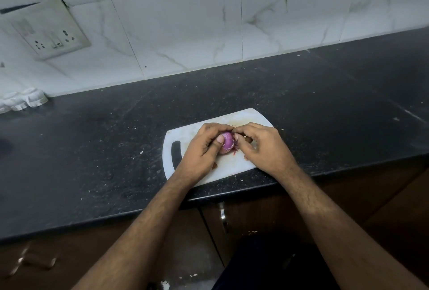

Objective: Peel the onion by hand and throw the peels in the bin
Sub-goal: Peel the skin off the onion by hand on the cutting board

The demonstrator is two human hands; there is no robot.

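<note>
Head view. A dark speckled surface (92, 145) runs along a wall of white marble-pattern tiles (185, 34). A socket plate (50, 30) is mounted on the wall at the upper left. A white moulded object (23, 100) sits at the far left edge of the surface, against the wall; its type cannot be told. Brown cabinet fronts (255, 215) with a metal handle (222, 216) lie below the surface edge.

A white cutting board (241, 118) with a slot handle (177, 154) lies on the surface near its front edge. Small reddish peel scraps (235, 151) lie on the board just beside the hands. Pale crumbs are scattered over the surface around the board.

Both hands are over the board and hide most of its middle. The left hand (202, 148) wraps the onion (227, 142) from the left, with its fingers (212, 128) curled over the far side and the thumb pressed on the near side. The right hand (262, 145) meets the onion from the right; its fingers (241, 130) are pinched together at the onion's upper right edge, closed on skin or on the onion itself, which of the two cannot be told.

The onion is held between the two hands just above the board's centre. It is small and purple-red, with glossy skin. A pale, thin strip runs across its exposed face. Only the central part shows; the sides are covered by the hands.
</note>
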